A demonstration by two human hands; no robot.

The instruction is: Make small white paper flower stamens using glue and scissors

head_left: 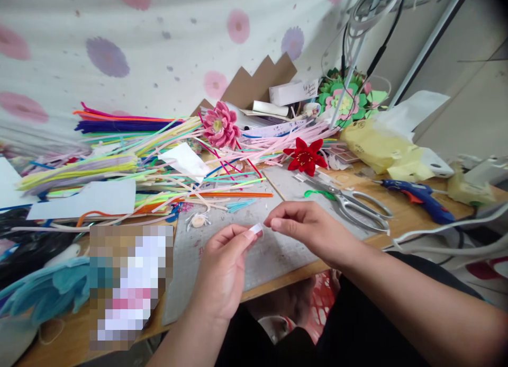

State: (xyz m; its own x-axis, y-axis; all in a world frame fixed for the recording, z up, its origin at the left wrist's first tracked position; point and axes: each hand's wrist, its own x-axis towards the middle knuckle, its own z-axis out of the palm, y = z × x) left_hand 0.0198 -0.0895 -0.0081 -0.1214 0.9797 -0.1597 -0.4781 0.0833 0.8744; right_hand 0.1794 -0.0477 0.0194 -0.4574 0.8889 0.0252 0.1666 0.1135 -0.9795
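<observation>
My left hand [224,263] pinches a small white strip [256,228] between thumb and forefinger, above the grey work mat [262,261]. Close to the strip's right end, my right hand [307,226] has its thumb and fingertips pressed together. Anything between those fingertips is too small to make out. On the mat left of my hands lies a small craft piece [197,220] with a beige centre and pale loops around it. Large silver scissors [357,205] rest beyond my right hand, beside a coiled green pipe cleaner [319,194].
A blue glue gun [420,195] lies at the right. Bundles of coloured pipe cleaners [91,168] cover the back left. A pink flower [220,125] and a red flower [305,156] stand behind the mat. Teal fuzzy petals [47,290] sit at the left; yellow plastic bags [377,144] lie back right.
</observation>
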